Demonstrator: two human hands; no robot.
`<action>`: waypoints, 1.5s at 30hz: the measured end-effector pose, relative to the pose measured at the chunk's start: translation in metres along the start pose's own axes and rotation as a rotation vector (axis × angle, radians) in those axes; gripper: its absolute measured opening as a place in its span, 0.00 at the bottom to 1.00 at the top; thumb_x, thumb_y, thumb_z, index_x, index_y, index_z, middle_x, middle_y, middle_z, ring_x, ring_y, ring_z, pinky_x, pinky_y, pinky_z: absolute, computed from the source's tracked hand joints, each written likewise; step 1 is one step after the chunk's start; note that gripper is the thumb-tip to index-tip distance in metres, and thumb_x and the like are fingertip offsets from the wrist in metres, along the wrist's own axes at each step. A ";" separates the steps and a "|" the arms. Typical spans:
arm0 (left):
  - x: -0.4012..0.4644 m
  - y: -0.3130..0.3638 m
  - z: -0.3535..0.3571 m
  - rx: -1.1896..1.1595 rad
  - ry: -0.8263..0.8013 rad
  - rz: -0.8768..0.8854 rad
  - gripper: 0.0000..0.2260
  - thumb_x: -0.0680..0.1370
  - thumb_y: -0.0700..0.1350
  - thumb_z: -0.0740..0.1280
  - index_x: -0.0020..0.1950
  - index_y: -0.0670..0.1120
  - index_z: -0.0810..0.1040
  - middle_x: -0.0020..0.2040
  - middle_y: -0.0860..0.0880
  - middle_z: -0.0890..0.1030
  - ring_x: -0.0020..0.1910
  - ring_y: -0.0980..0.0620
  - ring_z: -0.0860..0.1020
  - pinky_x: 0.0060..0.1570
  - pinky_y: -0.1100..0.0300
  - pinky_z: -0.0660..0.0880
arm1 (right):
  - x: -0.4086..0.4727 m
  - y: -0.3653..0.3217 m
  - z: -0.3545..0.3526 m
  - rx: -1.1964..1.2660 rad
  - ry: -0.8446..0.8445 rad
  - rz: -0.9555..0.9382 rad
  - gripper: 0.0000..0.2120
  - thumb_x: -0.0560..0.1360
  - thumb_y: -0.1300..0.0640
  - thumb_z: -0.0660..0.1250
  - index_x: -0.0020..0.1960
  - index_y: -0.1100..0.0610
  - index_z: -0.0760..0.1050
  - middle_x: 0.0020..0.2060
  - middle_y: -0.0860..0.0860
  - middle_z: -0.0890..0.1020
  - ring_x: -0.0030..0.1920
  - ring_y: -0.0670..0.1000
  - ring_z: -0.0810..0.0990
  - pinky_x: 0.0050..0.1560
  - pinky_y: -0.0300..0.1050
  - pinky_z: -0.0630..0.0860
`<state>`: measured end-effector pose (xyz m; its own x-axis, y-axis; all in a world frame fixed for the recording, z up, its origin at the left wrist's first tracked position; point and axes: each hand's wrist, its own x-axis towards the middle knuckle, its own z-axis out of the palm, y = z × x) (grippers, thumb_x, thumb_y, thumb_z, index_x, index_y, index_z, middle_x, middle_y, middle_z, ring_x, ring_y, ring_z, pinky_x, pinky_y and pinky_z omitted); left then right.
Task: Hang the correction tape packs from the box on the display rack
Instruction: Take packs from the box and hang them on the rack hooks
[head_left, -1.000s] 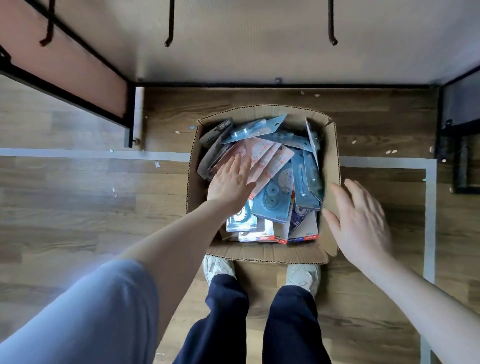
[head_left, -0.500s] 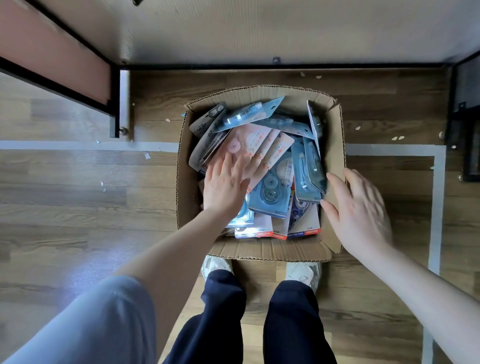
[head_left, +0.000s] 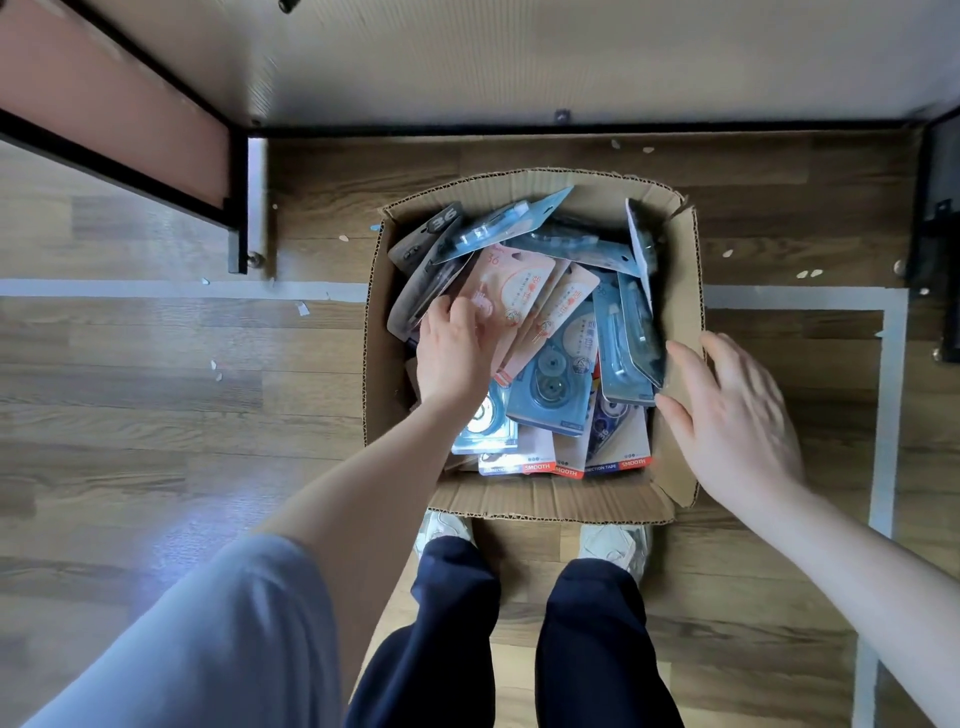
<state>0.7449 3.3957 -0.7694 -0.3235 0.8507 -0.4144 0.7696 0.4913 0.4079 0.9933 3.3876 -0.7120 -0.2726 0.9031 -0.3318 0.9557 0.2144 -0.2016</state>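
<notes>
Fingers of the left hand (head_left: 453, 347) have curled since a second ago, its grip pinching a pink pack (head_left: 511, 291) in the box (head_left: 685, 270); right hand (head_left: 737, 415) open. Picking step: lift next.

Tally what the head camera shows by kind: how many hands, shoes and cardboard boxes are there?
Hands: 2, the left hand, which grips a pink pack, and the right hand, which is open
Shoes: 2, left shoe and right shoe
Cardboard box: 1
Total: 5
</notes>
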 end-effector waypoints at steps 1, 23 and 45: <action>0.003 0.003 0.001 -0.011 -0.008 -0.026 0.17 0.79 0.54 0.63 0.52 0.38 0.73 0.58 0.40 0.72 0.58 0.40 0.70 0.56 0.51 0.66 | 0.001 0.000 0.000 -0.002 -0.003 0.000 0.23 0.74 0.56 0.67 0.67 0.63 0.70 0.63 0.66 0.72 0.65 0.66 0.71 0.64 0.62 0.67; -0.020 0.007 -0.004 -0.007 -0.045 -0.346 0.40 0.66 0.61 0.74 0.72 0.48 0.60 0.63 0.40 0.70 0.62 0.40 0.68 0.60 0.51 0.65 | 0.006 -0.011 -0.004 0.006 -0.131 0.015 0.24 0.76 0.54 0.64 0.69 0.63 0.68 0.66 0.64 0.70 0.67 0.63 0.69 0.67 0.57 0.65; -0.033 -0.004 -0.002 -0.380 -0.065 -0.332 0.28 0.67 0.48 0.77 0.60 0.45 0.67 0.53 0.50 0.76 0.52 0.48 0.76 0.54 0.50 0.75 | 0.082 -0.023 -0.019 0.118 -0.166 0.163 0.28 0.79 0.55 0.60 0.75 0.49 0.52 0.70 0.58 0.64 0.55 0.63 0.76 0.52 0.56 0.75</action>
<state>0.7512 3.3660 -0.7558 -0.4727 0.6294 -0.6167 0.3724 0.7770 0.5075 0.9513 3.4639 -0.7172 -0.1396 0.8468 -0.5133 0.9717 0.0174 -0.2356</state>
